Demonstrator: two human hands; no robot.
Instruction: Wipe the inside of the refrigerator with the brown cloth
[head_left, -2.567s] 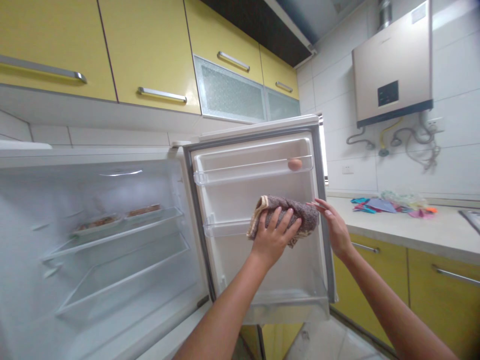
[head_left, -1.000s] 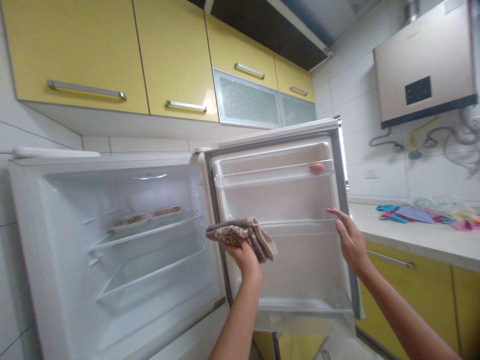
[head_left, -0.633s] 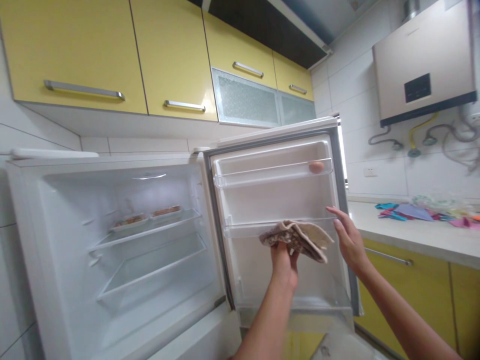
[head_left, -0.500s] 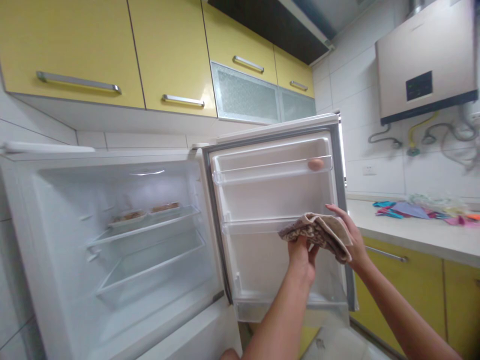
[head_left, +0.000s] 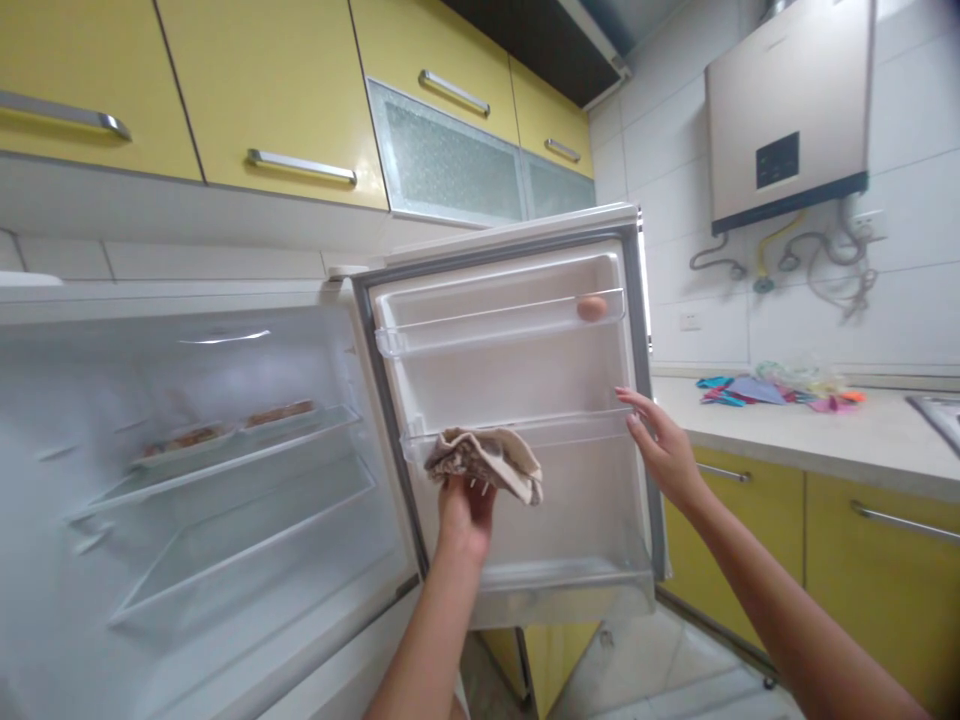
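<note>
Your left hand (head_left: 466,515) clamps one cloth (head_left: 491,458), now farther from your spread-apart right hand (head_left: 667,455); one egg (head_left: 592,308), two food trays (head_left: 274,423)

Bright, soft light, slight blur

A rumpled, folded brown-beige cloth (head_left: 486,457) is held before the open fridge door (head_left: 514,382).
</note>
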